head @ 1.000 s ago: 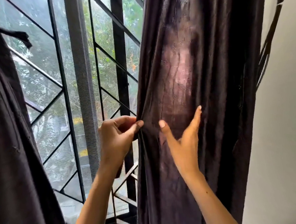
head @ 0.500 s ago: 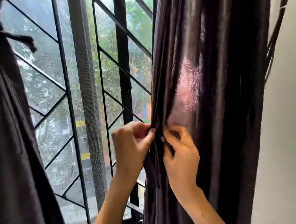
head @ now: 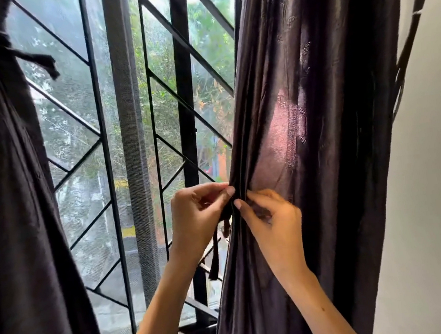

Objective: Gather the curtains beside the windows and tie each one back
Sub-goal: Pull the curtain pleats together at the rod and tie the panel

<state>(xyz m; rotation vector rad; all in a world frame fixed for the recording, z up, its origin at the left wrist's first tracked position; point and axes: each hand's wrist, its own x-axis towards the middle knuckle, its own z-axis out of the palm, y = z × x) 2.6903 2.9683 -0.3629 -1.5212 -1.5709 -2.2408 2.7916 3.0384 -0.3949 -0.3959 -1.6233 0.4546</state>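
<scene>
While the right curtain (head: pixel 318 130) hangs as a long dark bundle down the right half of the frame, its long axis runs nearly vertical, leaning slightly so the top tilts toward the upper right and the bottom drops to the lower centre. Both hands meet at its left edge, just below the middle of the frame. The left hand (head: pixel 195 223) pinches a thin dark tie strip (head: pixel 214 256) between thumb and curled fingers; the strip's loose end dangles straight down beside the wrist. The right hand (head: pixel 270 221) has its fingers curled, pinching the curtain's folded edge, touching the left hand's fingertips. At the left of the frame, the left curtain (head: pixel 11 214) hangs gathered, with a knotted tie (head: pixel 39 63) sticking out toward the window grille (head: pixel 104 151) in the upper left. A pale wall (head: pixel 432 200) fills the right edge.
</scene>
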